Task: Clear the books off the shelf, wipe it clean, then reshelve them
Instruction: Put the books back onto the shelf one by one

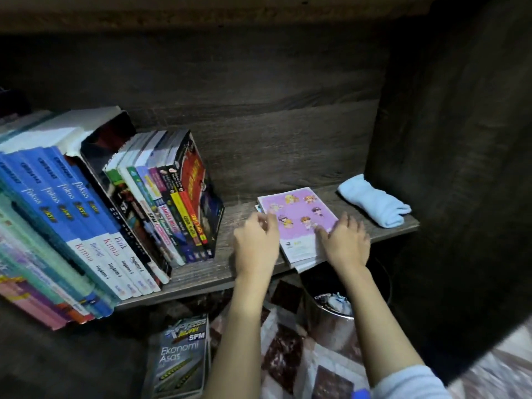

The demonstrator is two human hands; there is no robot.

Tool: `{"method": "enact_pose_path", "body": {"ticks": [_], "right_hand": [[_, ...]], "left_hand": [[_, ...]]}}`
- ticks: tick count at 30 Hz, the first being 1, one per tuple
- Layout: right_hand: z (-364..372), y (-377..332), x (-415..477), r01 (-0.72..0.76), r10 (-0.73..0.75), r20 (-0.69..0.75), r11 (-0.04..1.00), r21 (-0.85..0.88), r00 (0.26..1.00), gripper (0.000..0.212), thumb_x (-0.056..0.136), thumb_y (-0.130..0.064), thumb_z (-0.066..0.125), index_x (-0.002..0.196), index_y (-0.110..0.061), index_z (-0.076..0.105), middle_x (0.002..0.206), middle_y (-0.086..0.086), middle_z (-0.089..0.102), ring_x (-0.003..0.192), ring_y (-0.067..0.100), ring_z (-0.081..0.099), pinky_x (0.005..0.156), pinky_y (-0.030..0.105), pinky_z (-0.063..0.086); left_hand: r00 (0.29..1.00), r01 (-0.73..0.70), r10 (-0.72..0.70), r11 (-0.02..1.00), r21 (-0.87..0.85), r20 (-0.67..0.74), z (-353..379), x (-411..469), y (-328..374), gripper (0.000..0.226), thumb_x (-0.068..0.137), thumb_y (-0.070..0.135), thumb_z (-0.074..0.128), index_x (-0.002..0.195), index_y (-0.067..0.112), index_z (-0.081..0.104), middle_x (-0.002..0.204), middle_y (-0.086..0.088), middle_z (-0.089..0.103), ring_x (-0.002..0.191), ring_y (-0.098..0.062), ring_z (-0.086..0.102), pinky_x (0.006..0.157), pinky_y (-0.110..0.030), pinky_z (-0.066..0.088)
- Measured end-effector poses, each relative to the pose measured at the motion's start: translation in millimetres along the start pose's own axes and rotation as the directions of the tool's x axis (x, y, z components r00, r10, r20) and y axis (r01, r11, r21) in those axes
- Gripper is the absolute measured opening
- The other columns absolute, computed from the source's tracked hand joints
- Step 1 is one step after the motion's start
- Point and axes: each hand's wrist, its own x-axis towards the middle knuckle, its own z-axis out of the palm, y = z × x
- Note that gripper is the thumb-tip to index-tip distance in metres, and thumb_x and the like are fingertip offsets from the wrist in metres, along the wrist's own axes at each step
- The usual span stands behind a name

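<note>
A row of books leans leftward on the dark wooden shelf, filling its left half. A small stack with a pink cartoon-cover book on top lies flat on the shelf's right half. My left hand is at the stack's left edge, fingers loosely curled and touching it. My right hand rests on the stack's lower right corner, where the books overhang the shelf's front edge. A folded light-blue cloth lies at the shelf's far right.
Below the shelf, an "Ekonomi Asas" book lies on the patterned floor. A metal bin with rubbish stands under the shelf's right end. A dark side panel closes the right.
</note>
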Motion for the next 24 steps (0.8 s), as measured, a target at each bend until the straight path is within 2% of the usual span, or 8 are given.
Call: {"method": "enact_pose_path", "body": {"ticks": [3, 6, 12, 15, 17, 19, 21, 24], "right_hand": [[4.9, 3.9, -1.3, 0.029, -0.029, 0.010, 1.000, 0.010, 1.000, 0.058, 0.094, -0.041, 0.048, 0.136, -0.001, 0.038, 0.138, 0.019, 0.046, 0.129, 0.032, 0.040, 0.105, 0.040, 0.031], [4.3, 1.2, -6.5, 0.061, -0.061, -0.040, 0.998, 0.017, 0.997, 0.051, 0.094, -0.036, 0.050, 0.133, -0.004, 0.041, 0.133, 0.019, 0.050, 0.125, 0.033, 0.044, 0.101, 0.039, 0.034], [-4.1, -5.2, -13.8, 0.003, -0.002, -0.032, 1.000, 0.031, 0.999, 0.053, 0.090, -0.037, 0.058, 0.133, -0.010, 0.041, 0.134, 0.018, 0.048, 0.125, 0.034, 0.038, 0.100, 0.037, 0.032], [-7.2, -8.6, -15.4, -0.056, 0.056, 0.003, 0.982, 0.178, 0.998, 0.068, 0.082, -0.032, 0.071, 0.133, -0.004, 0.034, 0.135, 0.021, 0.046, 0.126, 0.037, 0.039, 0.100, 0.038, 0.032], [-11.0, -8.0, -15.0, -0.105, 0.101, 0.027, 0.950, 0.295, 0.994, 0.074, 0.076, -0.026, 0.077, 0.131, -0.002, 0.034, 0.134, 0.022, 0.046, 0.126, 0.038, 0.041, 0.099, 0.038, 0.034], [-15.3, -5.7, -13.3, -0.184, 0.162, 0.088, 0.895, 0.407, 0.983, 0.071, 0.073, -0.023, 0.079, 0.127, -0.001, 0.039, 0.131, 0.022, 0.049, 0.123, 0.037, 0.046, 0.097, 0.036, 0.038], [-17.5, -3.7, -10.9, -0.286, 0.225, 0.178, 0.790, 0.542, 0.958, 0.061, 0.070, -0.021, 0.080, 0.119, 0.000, 0.050, 0.123, 0.020, 0.057, 0.114, 0.033, 0.055, 0.088, 0.033, 0.043], [-20.5, -3.2, -13.7, -0.394, 0.199, 0.343, 0.549, 0.737, 0.918, 0.026, 0.069, -0.012, 0.078, 0.087, -0.004, 0.062, 0.089, 0.015, 0.067, 0.072, 0.026, 0.063, 0.059, 0.026, 0.045]], "left_hand": [[0.974, 0.109, -0.125, 0.990, 0.090, 0.189, 20.3, -0.3, -8.3, 0.042, 0.089, 0.046, 0.054, 0.099, 0.007, 0.066, 0.098, -0.016, 0.068, 0.100, -0.034, 0.060, 0.083, -0.035, 0.048], [0.935, 0.140, -0.190, 0.974, 0.178, 0.300, 33.2, -4.2, -12.1, 0.051, 0.086, 0.051, 0.055, 0.100, 0.004, 0.066, 0.103, -0.021, 0.066, 0.106, -0.036, 0.057, 0.084, -0.035, 0.047], [0.902, 0.223, -0.247, 0.969, 0.108, 0.355, 35.0, -2.6, -22.7, 0.033, 0.084, 0.030, 0.068, 0.099, 0.001, 0.066, 0.098, -0.020, 0.068, 0.097, -0.034, 0.063, 0.078, -0.029, 0.050], [0.865, 0.303, -0.284, 0.953, 0.021, 0.414, 31.3, 2.5, -27.5, 0.026, 0.086, 0.018, 0.065, 0.102, -0.002, 0.065, 0.094, -0.021, 0.068, 0.091, -0.037, 0.067, 0.080, -0.040, 0.055], [0.861, 0.310, -0.288, 0.951, 0.018, 0.420, 25.9, 3.9, -27.7, 0.025, 0.090, 0.014, 0.059, 0.106, -0.006, 0.062, 0.102, -0.019, 0.067, 0.097, -0.031, 0.065, 0.081, -0.033, 0.050], [0.856, 0.351, -0.302, 0.935, -0.043, 0.419, 21.3, 4.3, -29.0, 0.019, 0.092, 0.008, 0.054, 0.107, -0.003, 0.059, 0.101, -0.011, 0.062, 0.094, -0.021, 0.059, 0.076, -0.027, 0.044], [0.846, 0.396, -0.313, 0.911, -0.117, 0.431, 16.5, 4.1, -28.1, 0.016, 0.091, 0.001, 0.050, 0.104, -0.002, 0.058, 0.095, -0.012, 0.059, 0.088, -0.018, 0.054, 0.072, -0.026, 0.041], [0.825, 0.455, -0.324, 0.867, -0.204, 0.464, 10.5, 5.0, -25.9, 0.011, 0.092, -0.003, 0.047, 0.085, 0.003, 0.053, 0.086, -0.011, 0.060, 0.079, -0.022, 0.057, 0.073, -0.032, 0.048]]}}
